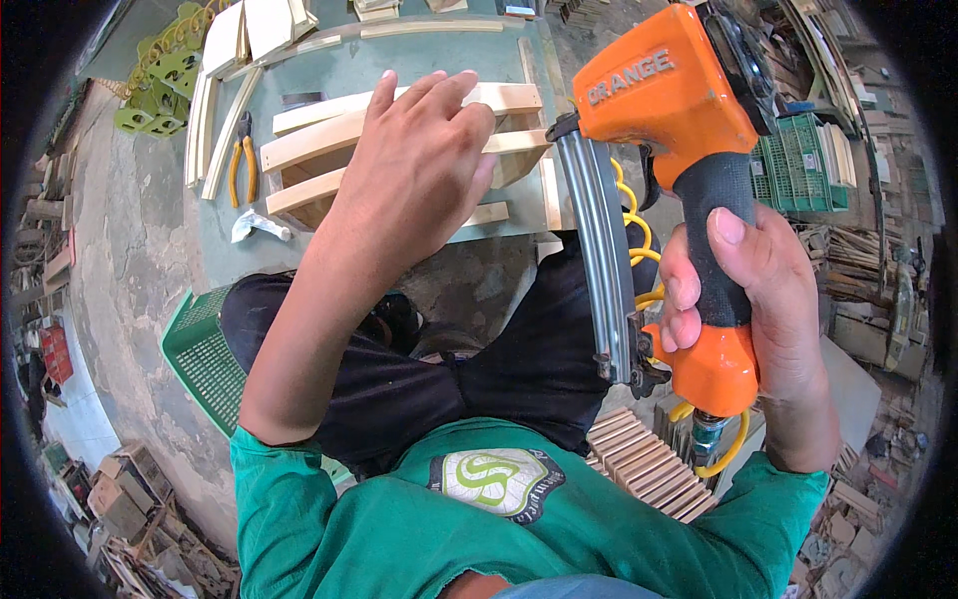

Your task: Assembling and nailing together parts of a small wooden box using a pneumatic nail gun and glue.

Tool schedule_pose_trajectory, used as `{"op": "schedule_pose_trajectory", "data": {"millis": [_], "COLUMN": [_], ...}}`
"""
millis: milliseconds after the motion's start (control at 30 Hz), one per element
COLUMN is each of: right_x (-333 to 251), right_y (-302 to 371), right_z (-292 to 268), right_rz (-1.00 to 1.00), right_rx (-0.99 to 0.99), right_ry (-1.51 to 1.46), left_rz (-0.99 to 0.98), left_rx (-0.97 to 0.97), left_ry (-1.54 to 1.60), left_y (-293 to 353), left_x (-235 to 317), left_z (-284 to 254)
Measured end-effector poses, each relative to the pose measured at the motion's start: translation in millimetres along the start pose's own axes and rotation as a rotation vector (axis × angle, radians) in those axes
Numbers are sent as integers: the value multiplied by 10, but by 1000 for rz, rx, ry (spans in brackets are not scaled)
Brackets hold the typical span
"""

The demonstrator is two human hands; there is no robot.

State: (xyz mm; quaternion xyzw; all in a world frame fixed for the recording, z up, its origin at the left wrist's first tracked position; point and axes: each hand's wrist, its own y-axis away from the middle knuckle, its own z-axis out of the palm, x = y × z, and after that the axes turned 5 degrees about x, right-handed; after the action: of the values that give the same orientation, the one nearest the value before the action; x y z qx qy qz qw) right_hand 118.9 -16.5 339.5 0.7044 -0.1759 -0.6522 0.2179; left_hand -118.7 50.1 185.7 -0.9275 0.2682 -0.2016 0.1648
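Observation:
My right hand point(758, 270) is wrapped round the black grip of an orange pneumatic nail gun point(669, 80), raised at the right. The gun's grey magazine point(594, 250) slants downward, and its nose appears at the right end of a small wooden slatted frame point(309, 145); whether they touch I cannot tell. Over the middle of that frame lies my left hand point(429, 150), its fingers reaching across the pale slats, slightly bent and apart. The palm hides the slats beneath it. A coiled yellow air hose point(644, 245) runs behind the gun.
Left of the frame, orange-handled pliers point(242, 170) and a small white tube point(261, 227) lie on the greenish table point(230, 255). Loose wooden strips point(429, 29) border the far side. Green crates point(205, 334) stand at the left and right; stacked slats point(649, 464) sit by my right side.

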Motion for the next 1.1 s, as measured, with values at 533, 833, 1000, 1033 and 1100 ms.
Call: {"op": "schedule_pose_trajectory", "data": {"millis": [533,833,1000,1033,1100], "right_x": [-54,-127,259,357,707], "right_y": [-23,-407,-1704,-1967,-2573], "right_z": [98,-65,-292,-221,-316], "right_rz": [-15,-185,-498,-539,-698], "right_rx": [30,85,0,40,46], "right_ry": [126,279,789,958,1109], "left_rz": [-1,-5,19,-1,-81], "left_rx": [10,71,295,362,486], "left_ry": [23,-4,169,221,344], "left_y": [-9,20,256,401,681], "left_x": [13,40,152,149,175], "left_z": [1,-38,-300,-332,-294]}}
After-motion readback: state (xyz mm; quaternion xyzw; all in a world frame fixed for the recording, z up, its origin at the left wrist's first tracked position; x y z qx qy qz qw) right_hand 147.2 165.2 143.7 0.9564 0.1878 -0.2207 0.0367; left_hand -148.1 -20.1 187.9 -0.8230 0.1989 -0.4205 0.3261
